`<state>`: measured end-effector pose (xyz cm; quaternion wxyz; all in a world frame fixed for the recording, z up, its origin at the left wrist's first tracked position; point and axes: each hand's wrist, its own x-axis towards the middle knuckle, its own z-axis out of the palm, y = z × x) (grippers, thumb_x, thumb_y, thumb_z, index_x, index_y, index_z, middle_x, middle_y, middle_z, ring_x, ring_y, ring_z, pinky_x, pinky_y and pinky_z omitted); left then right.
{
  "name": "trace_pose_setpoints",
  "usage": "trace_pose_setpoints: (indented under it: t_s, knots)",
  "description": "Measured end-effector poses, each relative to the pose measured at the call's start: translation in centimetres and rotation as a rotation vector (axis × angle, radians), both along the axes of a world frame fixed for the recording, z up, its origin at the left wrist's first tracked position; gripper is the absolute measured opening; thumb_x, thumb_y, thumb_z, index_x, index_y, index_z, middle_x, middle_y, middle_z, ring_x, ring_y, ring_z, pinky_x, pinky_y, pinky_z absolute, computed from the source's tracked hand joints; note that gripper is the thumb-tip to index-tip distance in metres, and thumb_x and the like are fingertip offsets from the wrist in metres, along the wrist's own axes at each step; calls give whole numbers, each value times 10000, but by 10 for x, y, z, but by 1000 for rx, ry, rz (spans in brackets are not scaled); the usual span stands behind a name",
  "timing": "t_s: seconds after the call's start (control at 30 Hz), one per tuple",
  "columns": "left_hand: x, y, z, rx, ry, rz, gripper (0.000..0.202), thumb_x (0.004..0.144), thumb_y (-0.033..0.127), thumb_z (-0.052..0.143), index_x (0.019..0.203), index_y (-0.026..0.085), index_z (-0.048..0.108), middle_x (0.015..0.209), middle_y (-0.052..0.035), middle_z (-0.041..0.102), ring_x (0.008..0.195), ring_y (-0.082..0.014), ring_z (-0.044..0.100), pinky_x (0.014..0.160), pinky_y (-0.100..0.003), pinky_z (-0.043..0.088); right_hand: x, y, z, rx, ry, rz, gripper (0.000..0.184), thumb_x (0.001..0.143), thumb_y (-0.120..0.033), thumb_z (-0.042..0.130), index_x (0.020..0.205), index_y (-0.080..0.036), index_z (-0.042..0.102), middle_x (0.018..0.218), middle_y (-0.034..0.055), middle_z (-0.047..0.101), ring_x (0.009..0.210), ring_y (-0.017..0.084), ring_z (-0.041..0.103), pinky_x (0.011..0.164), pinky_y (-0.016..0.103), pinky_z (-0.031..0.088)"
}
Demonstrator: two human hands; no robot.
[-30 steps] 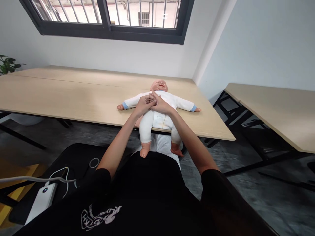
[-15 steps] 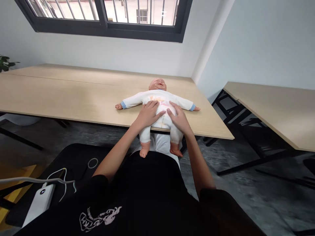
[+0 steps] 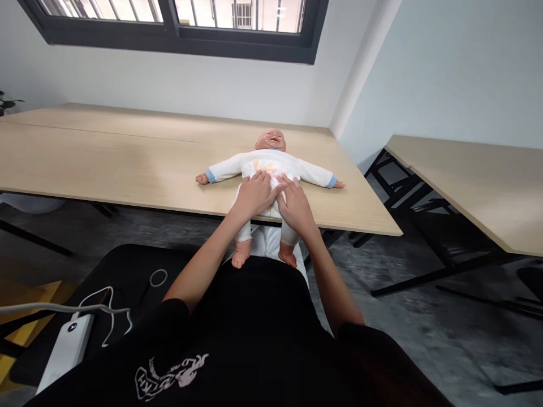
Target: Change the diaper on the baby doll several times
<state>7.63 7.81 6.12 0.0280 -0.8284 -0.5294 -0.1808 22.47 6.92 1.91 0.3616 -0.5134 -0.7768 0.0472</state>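
A baby doll (image 3: 278,159) in a white outfit with blue cuffs lies on its back at the front edge of the wooden table (image 3: 161,169). Its arms are spread wide, and its legs hang over the edge toward my lap. My left hand (image 3: 256,193) rests on the left side of the doll's belly, fingers stretched out. On the right side of the belly lies my right hand (image 3: 296,204), fingers also extended. The thumbs nearly meet in the middle; I cannot tell whether they touch. Part of the print on the outfit is covered by my fingers.
A second table (image 3: 470,186) stands to the right, beyond a gap. On the black seat (image 3: 127,260) at my left are a white power bank (image 3: 68,350) with a cable and a bead bracelet (image 3: 158,277). A window (image 3: 237,42) is in the wall ahead.
My right hand has moved left, closer to my left hand. The doll's lower body and legs have shifted left, with the feet slightly nearer each other. The view has tilted a little.
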Motion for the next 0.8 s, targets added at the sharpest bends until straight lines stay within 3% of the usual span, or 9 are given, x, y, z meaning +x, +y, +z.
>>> trace_pose_setpoints:
  t_s: [0.2,0.43,0.67,0.8]
  knots:
    - [-1,2,-6,-15,-13,21,648,1084,476,243,1560,54,363,1645,-180,294,1548,-285,273,1225,-470,281,-6,-8,15,-67,-107,-25,525,1060,-289,299,1546,-144,436,1573,81,413,1520,277,286,1249,557,245]
    - [2,1,2,-88,9,47,636,1088,457,216,1540,50,403,1633,-181,321,1553,-284,260,1232,-504,261,-3,-1,20,-27,-153,13,500,1065,-263,283,1470,-108,532,1481,102,528,1395,254,463,1226,419,327]
    - [2,2,1,-95,7,45,626,1089,443,213,1522,47,429,1629,-186,324,1553,-290,259,1238,-523,240,-7,-3,19,-20,-133,-31,487,1065,-257,293,1449,-113,555,1438,115,563,1356,285,491,1180,462,373]
    - [-1,1,-7,-59,-34,25,630,1084,456,229,1550,63,391,1638,-180,305,1559,-282,243,1240,-519,242,-6,-6,11,2,-78,-11,511,1061,-296,288,1488,-132,516,1488,99,518,1426,282,421,1211,486,336]
